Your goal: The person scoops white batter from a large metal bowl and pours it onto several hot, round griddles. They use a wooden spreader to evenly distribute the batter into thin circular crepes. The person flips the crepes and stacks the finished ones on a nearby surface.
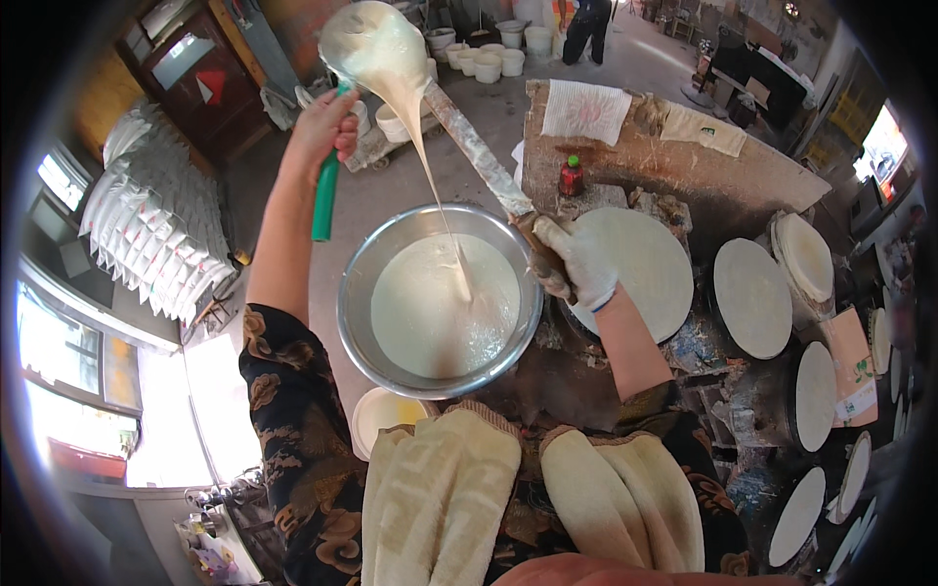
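Note:
My bare left hand (330, 126) grips a green tubular handle (325, 201), whose upper end meets the rim of a large ladle (374, 40). My right hand (586, 260), in a white glove, is closed around the ladle's long, batter-crusted handle (480, 146). The ladle is raised and tilted, and a stream of pale batter (427, 161) runs from it into a wide steel basin (352, 322). Pale liquid batter (418, 308) fills much of that basin. Just beyond my gloved hand, a round griddle bears a pale disc (637, 271).
More round pale discs (752, 298) on griddles curve away at right. Behind them stand a board with cloths (586, 110) and a green-capped bottle (571, 176). A white tub (385, 417) sits below the basin. Stacked sacks (154, 220) are at left; a person (588, 33) stands far back.

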`<move>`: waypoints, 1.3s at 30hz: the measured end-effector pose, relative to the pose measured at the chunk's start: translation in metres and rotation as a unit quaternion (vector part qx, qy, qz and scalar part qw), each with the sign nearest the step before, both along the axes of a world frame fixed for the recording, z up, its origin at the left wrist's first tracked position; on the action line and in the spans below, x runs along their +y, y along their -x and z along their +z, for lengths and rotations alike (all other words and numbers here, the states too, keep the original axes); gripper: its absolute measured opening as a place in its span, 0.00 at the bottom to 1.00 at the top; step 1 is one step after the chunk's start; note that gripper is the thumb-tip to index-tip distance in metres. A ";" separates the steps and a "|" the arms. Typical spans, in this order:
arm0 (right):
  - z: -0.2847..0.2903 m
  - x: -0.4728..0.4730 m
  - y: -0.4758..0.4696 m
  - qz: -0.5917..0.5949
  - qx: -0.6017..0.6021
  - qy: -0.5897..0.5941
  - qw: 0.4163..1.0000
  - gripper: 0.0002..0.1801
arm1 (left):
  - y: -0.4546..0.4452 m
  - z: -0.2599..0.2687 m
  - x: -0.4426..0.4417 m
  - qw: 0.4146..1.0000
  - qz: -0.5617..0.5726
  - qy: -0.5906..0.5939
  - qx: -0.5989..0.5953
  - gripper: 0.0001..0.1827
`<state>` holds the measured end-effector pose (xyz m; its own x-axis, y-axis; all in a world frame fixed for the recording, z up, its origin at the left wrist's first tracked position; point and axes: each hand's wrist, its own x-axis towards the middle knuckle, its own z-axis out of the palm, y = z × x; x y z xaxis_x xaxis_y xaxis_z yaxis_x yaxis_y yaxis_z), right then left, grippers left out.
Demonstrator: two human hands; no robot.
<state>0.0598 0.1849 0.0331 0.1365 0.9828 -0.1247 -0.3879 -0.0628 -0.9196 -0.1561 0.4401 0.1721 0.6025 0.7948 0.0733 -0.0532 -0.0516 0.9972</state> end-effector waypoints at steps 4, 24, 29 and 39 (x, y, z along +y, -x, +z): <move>0.015 -0.004 -0.016 -0.005 -0.026 0.010 1.000 0.15 | 0.027 -0.004 0.030 0.962 0.140 -0.220 0.083 0.07; -0.142 -0.223 -0.064 -0.225 -0.490 0.231 0.810 0.27 | -0.114 -0.227 -0.120 0.829 -0.281 0.412 0.254 0.08; -0.161 -0.436 0.002 -0.321 -0.637 0.429 0.554 0.27 | -0.198 -0.211 -0.221 0.766 -0.428 0.428 0.217 0.10; -0.200 -0.709 0.215 -0.775 0.165 0.197 0.577 0.21 | -0.272 -0.182 -0.634 0.593 -0.721 0.254 0.253 0.11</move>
<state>-0.1554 -0.5245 -0.1669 0.7191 -0.4026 -0.5665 -0.4077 0.4156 -0.8130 0.1158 -0.1938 -0.0096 0.5259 -0.7306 -0.4356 0.6357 -0.0026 0.7719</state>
